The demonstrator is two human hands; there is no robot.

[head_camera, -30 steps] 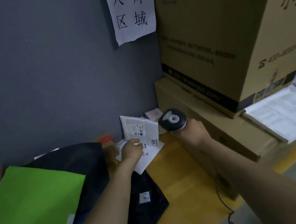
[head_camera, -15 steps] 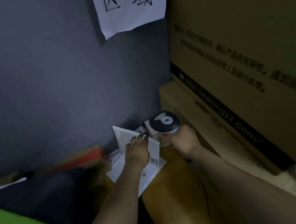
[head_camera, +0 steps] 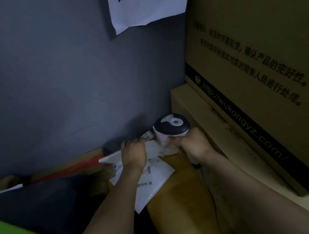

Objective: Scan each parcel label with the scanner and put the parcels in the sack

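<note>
Gripping scanner [head_camera: 171, 127] beside white parcel [head_camera: 153, 179]

White flat parcel [head_camera: 151, 180] lying label-up; blk/wht scanner [head_camera: 171, 126] upright just beside its far right edge.

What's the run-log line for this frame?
step: scanning labels | left hand: on white parcel, grip unclear | right hand: grips scanner, beside left hand | parcel: on pile, not sacked

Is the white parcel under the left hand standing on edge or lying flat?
Lying flat: the white parcel is spread out with its printed side up, and the left hand rests on its far end.
</note>
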